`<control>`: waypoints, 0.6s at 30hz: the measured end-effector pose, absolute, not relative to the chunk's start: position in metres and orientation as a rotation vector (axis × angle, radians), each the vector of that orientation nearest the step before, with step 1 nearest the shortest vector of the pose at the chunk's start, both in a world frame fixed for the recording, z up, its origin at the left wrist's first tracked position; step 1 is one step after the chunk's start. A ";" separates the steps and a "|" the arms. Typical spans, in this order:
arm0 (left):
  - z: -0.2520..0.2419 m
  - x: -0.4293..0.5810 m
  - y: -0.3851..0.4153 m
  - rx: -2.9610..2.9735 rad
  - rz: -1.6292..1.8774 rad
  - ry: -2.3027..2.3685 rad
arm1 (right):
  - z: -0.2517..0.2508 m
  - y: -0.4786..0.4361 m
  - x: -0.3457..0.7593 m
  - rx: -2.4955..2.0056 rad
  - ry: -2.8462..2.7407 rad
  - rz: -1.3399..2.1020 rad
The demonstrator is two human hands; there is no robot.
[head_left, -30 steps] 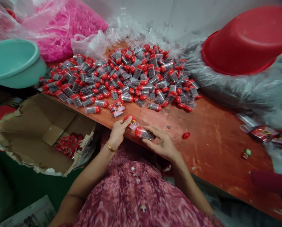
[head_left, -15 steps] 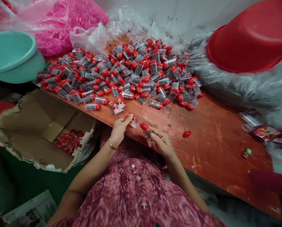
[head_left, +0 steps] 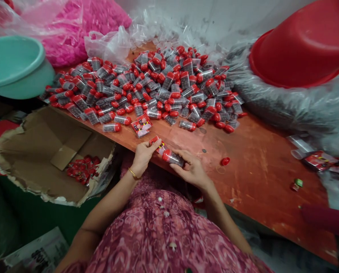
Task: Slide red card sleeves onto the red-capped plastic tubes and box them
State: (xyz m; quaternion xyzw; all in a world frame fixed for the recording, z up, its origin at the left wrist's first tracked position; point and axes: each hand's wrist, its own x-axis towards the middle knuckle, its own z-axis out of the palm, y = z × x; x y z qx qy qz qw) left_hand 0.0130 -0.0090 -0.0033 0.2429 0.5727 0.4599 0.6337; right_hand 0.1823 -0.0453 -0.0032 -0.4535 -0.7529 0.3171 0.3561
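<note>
Near the centre of the frame, a person's left hand [head_left: 141, 157] pinches a small, glossy red packet [head_left: 157, 143] between thumb and fingers. The right hand [head_left: 194, 170] has thumb and fingers parted just enough to grip a clear tube [head_left: 175, 158] between them. Smooth and round-sided, the tube shows dark contents and a domed red cap [head_left: 166, 155] pointing left at the packet; whether the two touch cannot be told.

Similar tubes lie jumbled in a heap [head_left: 169, 81] across the upper middle, against crinkled clear plastic [head_left: 158, 28]. Printed packaging [head_left: 141, 125] rests just above the left hand on the scuffed reddish surface [head_left: 260, 163], whose front edge slants from the left down to the lower right, close by both hands. A ragged-rimmed cardboard box [head_left: 35, 155] stands at left; right of the right hand, scratched surface stretches to a loose red lid [head_left: 225, 161].
</note>
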 end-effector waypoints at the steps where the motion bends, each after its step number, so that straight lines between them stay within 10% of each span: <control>1: -0.005 0.013 -0.009 0.569 1.065 1.304 | -0.004 -0.045 0.183 -1.164 -1.962 0.812; 18: -0.013 0.028 -0.018 0.458 1.175 1.177 | -0.022 -0.051 0.153 -1.352 -1.840 0.427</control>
